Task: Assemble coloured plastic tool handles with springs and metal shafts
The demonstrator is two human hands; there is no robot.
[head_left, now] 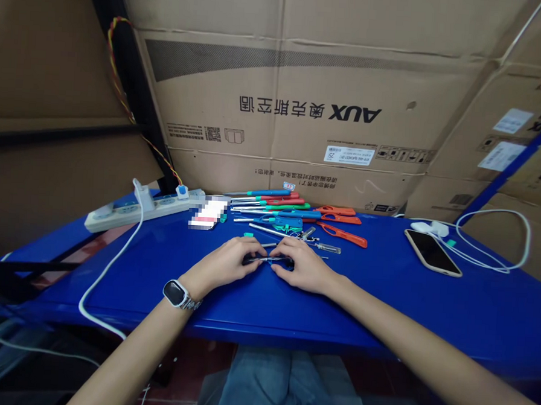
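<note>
My left hand [231, 262] and my right hand [304, 266] rest on the blue table [383, 305], fingers curled and pinched together on one small dark, partly metallic tool [268, 260] held between them. A smartwatch [178, 294] sits on my left wrist. Just beyond my hands lie several screwdrivers [279, 200] with blue, red and green handles. A clear-handled screwdriver [327, 247] lies near my right hand. Orange-handled tools [344, 233] lie to the right of the screwdrivers.
A white power strip [129, 210] with a plug and white cable lies at the table's left. A phone [432, 252] with a white charger cable [489, 262] lies at the right. Large cardboard boxes [302, 107] stand behind the table. A blurred card [206, 214] lies near the strip.
</note>
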